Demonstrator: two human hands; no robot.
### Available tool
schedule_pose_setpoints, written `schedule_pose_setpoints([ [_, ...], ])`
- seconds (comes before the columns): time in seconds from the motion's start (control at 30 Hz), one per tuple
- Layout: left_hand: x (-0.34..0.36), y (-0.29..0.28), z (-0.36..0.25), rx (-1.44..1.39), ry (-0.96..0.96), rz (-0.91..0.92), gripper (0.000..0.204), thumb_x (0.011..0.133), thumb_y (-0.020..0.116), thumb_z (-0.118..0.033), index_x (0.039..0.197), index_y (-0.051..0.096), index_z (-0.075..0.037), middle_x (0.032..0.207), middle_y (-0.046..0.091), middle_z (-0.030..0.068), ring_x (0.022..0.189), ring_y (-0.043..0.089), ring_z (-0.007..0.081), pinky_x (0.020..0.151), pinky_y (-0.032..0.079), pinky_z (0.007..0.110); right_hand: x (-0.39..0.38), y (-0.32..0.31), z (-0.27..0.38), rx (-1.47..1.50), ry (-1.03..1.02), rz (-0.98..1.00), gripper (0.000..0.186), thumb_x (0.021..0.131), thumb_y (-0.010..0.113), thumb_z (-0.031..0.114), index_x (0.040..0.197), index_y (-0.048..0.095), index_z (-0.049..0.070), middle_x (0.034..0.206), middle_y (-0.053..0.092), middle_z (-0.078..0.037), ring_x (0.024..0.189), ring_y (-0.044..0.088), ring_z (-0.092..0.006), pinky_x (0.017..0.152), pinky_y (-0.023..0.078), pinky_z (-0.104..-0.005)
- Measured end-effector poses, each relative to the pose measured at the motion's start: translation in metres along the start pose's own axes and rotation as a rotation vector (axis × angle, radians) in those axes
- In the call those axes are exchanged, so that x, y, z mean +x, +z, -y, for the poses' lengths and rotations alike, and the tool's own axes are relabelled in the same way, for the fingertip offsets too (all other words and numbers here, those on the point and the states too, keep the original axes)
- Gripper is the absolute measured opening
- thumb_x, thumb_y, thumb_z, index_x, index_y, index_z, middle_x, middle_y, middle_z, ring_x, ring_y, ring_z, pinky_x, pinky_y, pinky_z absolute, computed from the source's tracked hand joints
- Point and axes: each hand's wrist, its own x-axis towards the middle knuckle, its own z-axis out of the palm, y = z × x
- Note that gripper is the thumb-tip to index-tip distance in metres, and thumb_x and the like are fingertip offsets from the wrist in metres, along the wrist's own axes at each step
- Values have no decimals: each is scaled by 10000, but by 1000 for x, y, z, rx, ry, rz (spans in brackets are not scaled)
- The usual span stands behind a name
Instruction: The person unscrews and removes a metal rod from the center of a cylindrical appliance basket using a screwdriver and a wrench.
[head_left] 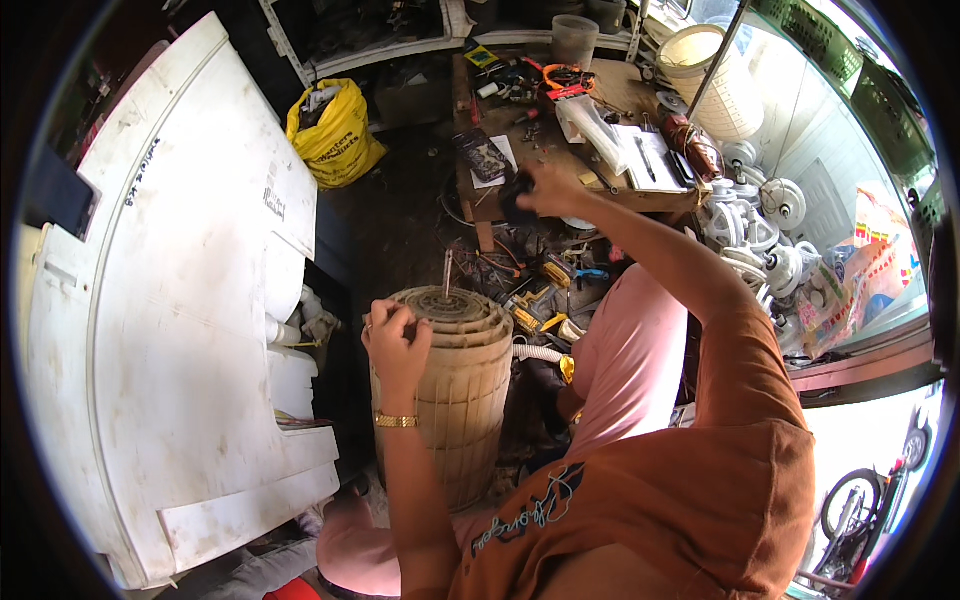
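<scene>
Upper centre, right hand [545, 190] at a dark object [516, 202] (too murky to name!); left hand [397, 340] hides part of the drum [465, 400]; lower right, motorcycle [853, 512] cut off.

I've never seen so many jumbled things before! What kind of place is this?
Probably a repair workshop: there's a cluttered workbench, a yellow-and-black power tool and a big ribbed drum standing upright.
</scene>
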Motion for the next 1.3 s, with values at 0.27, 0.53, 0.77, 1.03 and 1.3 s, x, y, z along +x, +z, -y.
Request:
schedule_pose_setpoints([
  [0.27,-1,-9,2,-88,52,19,233,714,668,-43,707,437,-8,896,492,104,840,520,284,727,414,380,96,0,-139,301,272,-569,573,760,762,287,1161,490,-18,1049,650,-270,1010,633,-414,855,497,-480],
  [0.53,-13,-29,20,-187,-44,36,245,705,662,-53,689,419,-23,905,469,98,848,469,270,755,401,379,116,29,-164,183,426,-667,548,756,777,288,1084,467,-22,1012,663,-266,993,634,-437,845,511,-494],
  [0.77,-16,-34,15,-220,-100,39,242,714,645,-59,695,406,-28,960,470,112,904,471,276,789,405,360,89,42,-152,96,470,-726,618,771,776,356,1174,462,9,1131,637,-218,1026,627,-389,857,504,-446],
  [1.03,-4,-20,13,-168,-146,130,255,732,627,-87,693,382,-30,973,453,129,938,482,293,889,388,391,4,138,-124,105,-73,99,191,845,677,274,959,700,123,839,699,-133,804,671,-347,741,529,-441],
  [1.3,2,-25,26,-213,-237,153,370,760,649,-243,668,351,-43,965,426,128,938,454,294,967,378,442,101,310,-195,-230,-46,72,327,925,562,257,1222,627,135,1243,617,-167,1173,559,-370,984,435,-475],
])
